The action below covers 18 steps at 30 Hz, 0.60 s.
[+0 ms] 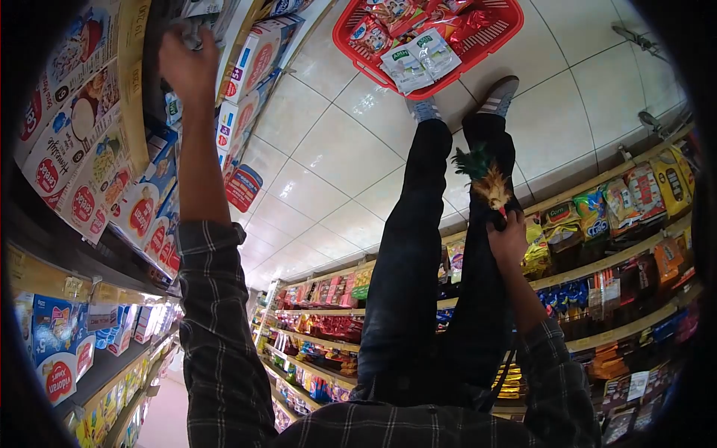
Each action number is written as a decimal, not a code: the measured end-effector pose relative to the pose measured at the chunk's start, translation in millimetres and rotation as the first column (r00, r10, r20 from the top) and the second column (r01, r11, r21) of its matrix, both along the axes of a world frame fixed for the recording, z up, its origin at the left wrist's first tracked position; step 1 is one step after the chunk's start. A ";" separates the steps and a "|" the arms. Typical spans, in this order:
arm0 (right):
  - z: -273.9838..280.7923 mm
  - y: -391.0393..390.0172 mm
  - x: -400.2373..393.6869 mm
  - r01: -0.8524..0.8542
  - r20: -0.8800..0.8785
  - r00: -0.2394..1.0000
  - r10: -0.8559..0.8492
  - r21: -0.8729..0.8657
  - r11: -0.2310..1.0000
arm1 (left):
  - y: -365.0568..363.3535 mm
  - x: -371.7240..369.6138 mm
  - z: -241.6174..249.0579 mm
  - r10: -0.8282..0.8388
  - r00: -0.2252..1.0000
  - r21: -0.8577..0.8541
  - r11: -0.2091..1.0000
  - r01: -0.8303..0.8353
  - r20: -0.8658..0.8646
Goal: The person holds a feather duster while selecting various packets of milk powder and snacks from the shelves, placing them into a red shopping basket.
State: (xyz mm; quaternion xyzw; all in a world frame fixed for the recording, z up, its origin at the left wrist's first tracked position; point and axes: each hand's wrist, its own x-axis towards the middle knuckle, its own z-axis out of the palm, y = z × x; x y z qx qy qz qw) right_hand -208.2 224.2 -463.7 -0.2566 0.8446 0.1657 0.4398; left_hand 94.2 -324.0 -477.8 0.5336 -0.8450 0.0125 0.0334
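Note:
My left hand [188, 63] reaches in at the shelf on the left, fingers bent around a silvery-grey packet [196, 37]. Only part of that packet shows, and the shelf's depth is in shadow. Boxes marked Cerelac [56, 175] stand right below this arm. My right hand [509, 243] is closed on the dark handle of a feather duster [487, 179], whose green and tan feathers lie in front of my right leg. A red basket [455, 77] sits on the floor by my shoes, holding red snack packs and white-green AMH packets [422, 60].
Blue-and-white boxes [258, 63] line the shelf edge beside my left hand. A Vidoran box [56, 351] is on the lower left shelf. Packed snack shelves [627, 261] run along the right. Pale floor tiles [328, 149] lie between, with metal fittings [635, 37] at upper right.

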 end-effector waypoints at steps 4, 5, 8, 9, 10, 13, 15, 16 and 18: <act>-1.5 1.6 -3.3 0.016 0.034 0.999 -0.017 0.038 0.999 | -1.5 -1.0 -31.7 -0.223 0.970 -0.053 0.974 0.218 -0.098; -1.9 2.9 -3.0 0.013 0.020 1.000 -0.014 0.011 1.000 | -8.3 1.1 -38.8 -0.158 0.980 -0.026 0.987 0.156 -0.120; -1.6 4.8 -3.4 0.000 -0.009 1.000 0.000 -0.043 0.999 | -12.1 -6.7 -39.6 -0.032 0.997 -0.005 0.999 0.032 -0.074; -1.0 3.3 -3.9 -0.003 -0.006 1.000 0.003 -0.043 0.999 | -15.2 -7.4 -39.1 0.030 0.999 0.061 0.998 -0.028 -0.029; -0.3 3.0 -3.7 -0.006 -0.001 1.000 0.006 -0.043 0.999 | -16.0 -7.4 -38.9 0.048 0.999 0.092 0.995 -0.046 -0.024; -1.7 3.4 -4.0 0.001 -0.006 1.000 -0.001 -0.034 0.999 | -22.7 2.1 -43.2 0.061 0.997 0.179 0.982 -0.053 -0.038; -2.1 2.4 -5.9 0.010 0.011 1.000 -0.010 -0.008 1.000 | -28.7 4.9 -42.9 0.083 0.996 0.258 0.963 -0.072 -0.030; -2.2 2.3 -6.9 0.014 0.019 1.000 -0.014 0.005 1.000 | -31.1 2.8 -42.0 0.093 0.995 0.298 0.951 -0.081 -0.026; -2.6 3.0 -7.4 0.024 0.019 1.000 -0.024 0.008 1.000 | -36.9 0.1 -43.4 0.112 0.992 0.329 0.936 -0.125 0.056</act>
